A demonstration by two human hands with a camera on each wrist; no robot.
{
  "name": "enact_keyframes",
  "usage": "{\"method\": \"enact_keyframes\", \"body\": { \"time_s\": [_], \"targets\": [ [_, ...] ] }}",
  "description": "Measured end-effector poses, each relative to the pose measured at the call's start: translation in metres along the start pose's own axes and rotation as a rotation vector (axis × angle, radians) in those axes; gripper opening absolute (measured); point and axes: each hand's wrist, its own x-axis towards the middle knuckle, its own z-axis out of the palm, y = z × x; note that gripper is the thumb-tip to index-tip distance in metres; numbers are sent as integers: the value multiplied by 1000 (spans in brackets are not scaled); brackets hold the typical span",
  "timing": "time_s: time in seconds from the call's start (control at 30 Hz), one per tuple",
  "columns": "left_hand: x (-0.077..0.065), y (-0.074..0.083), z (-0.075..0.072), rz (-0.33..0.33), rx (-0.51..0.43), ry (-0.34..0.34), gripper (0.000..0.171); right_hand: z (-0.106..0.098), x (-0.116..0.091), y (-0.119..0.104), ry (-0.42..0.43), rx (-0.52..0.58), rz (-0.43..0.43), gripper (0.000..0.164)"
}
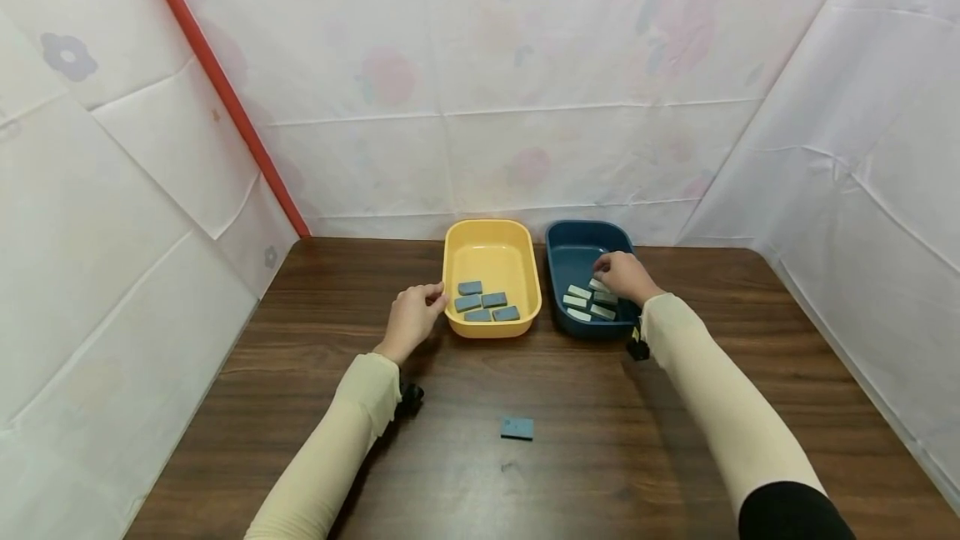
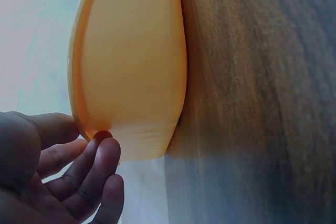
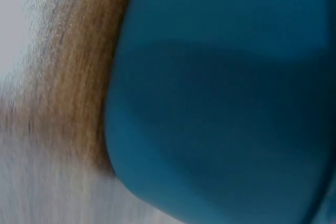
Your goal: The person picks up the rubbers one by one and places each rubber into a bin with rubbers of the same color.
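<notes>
My left hand (image 1: 413, 317) is at the left side of the yellow plastic bin (image 1: 529, 277), thumb and index finger pinching its rim; in the left wrist view the other fingers curl loosely beside the outer wall. Several blue-grey rectangular tiles (image 1: 494, 300) lie in the near half of that bin. Over the dark blue bin (image 1: 553, 265) is my right hand (image 1: 628, 277), fingertips bent down just above several pale green tiles (image 1: 579, 292). I cannot tell whether its fingers hold a tile. The right wrist view shows only the blue bin's outer wall (image 3: 210, 119).
One blue-grey tile (image 1: 517, 428) lies alone on the dark wood table (image 1: 600, 440), nearer to me. The two bins stand side by side near the table's far edge. Patterned white sheets (image 1: 480, 82) hang behind and on both sides, with a red strip (image 1: 225, 90) at left.
</notes>
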Motion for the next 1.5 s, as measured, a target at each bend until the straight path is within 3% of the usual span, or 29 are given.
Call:
{"method": "enact_keyframes", "body": {
  "time_s": [0.63,1.17,1.5],
  "targets": [
    [-1,2,-1,-9,2,0,38,-11,-21,-3,129,70,-43,29],
    [0,0,0,-3,-4,7,38,-17,-41,2,288,80,-23,26],
    [0,1,1,-10,-3,7,39,-20,-54,9,319,81,10,28]
  ]
}}
